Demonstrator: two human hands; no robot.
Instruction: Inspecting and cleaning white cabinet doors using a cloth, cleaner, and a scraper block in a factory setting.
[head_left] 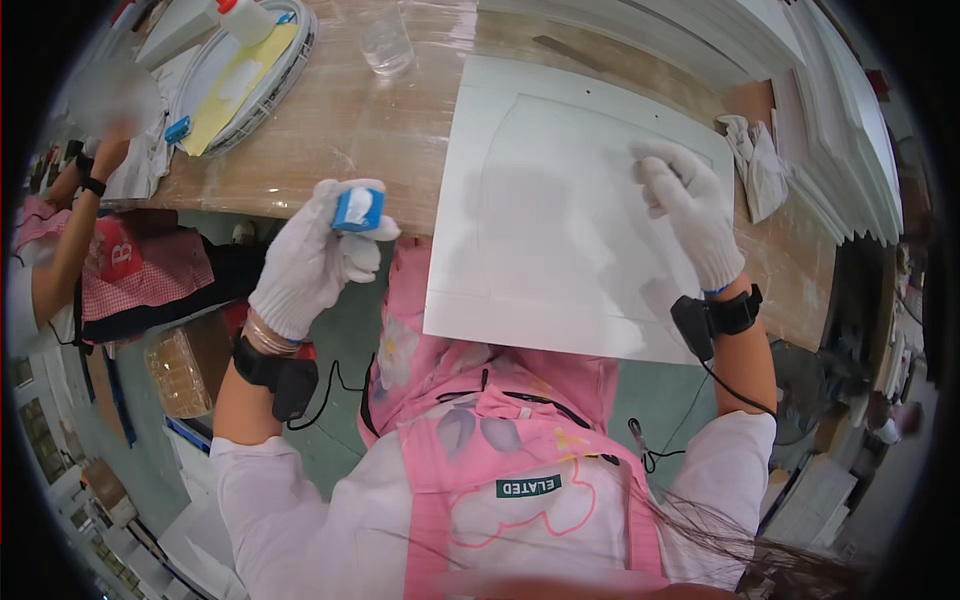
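In my white-gloved left hand [318, 250] is a small blue block [360, 208] with a white, paste-like patch on its face. The fingers wrap it from behind, just off the table's near edge. My right hand [688, 205], also gloved in white, is over the right part of a large white panel [570, 240]. Its fingers are loosely bent and somewhat apart, with nothing visible in them. I cannot tell whether they touch the panel. The panel has a faint curved outline and small dark holes along its far side; its near edge juts past the table toward my lap.
The wrapped tabletop [400, 130] carries a round tub lid [305, 50] with a white bottle [245, 20] and yellow sheet on it. A clear cup [388, 50] stands nearby. White panels [840, 130] are stacked at right beside a crumpled cloth [755, 165]. Another person [75, 235] works at left.
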